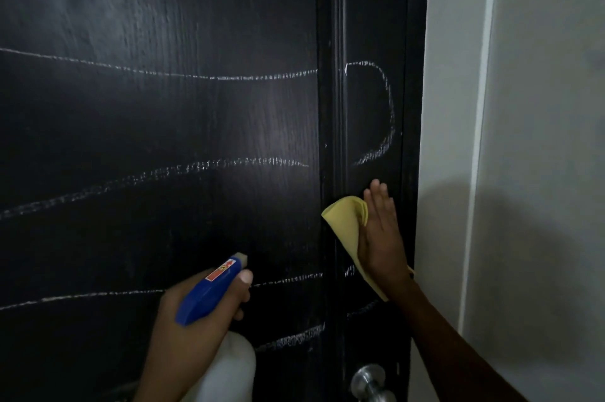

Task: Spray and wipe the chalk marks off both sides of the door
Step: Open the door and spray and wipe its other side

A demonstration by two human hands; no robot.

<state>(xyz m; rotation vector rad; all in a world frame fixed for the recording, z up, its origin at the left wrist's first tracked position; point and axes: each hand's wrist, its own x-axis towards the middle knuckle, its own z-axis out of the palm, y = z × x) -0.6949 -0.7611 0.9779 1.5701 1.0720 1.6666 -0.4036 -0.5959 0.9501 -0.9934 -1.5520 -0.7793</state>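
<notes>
Door point(163, 123), black and wood-grained, scrawled with wavy chalk marks point(229, 77) from top edge down toward the knob point(370, 378) near the bottom right corner; pale wall point(523, 139) beyond its right edge. Spray bottle point(209, 290), blue-headed, gripped in the left hand point(193, 329), nozzle aimed at the panel, probably for wetting chalk ahead of the wipe. Yellow cloth point(347, 221) pressed flat to the right stile under the straight-fingered right hand point(379, 238), just below a looped mark. Small red label on the sprayer head, too blurred to read.
</notes>
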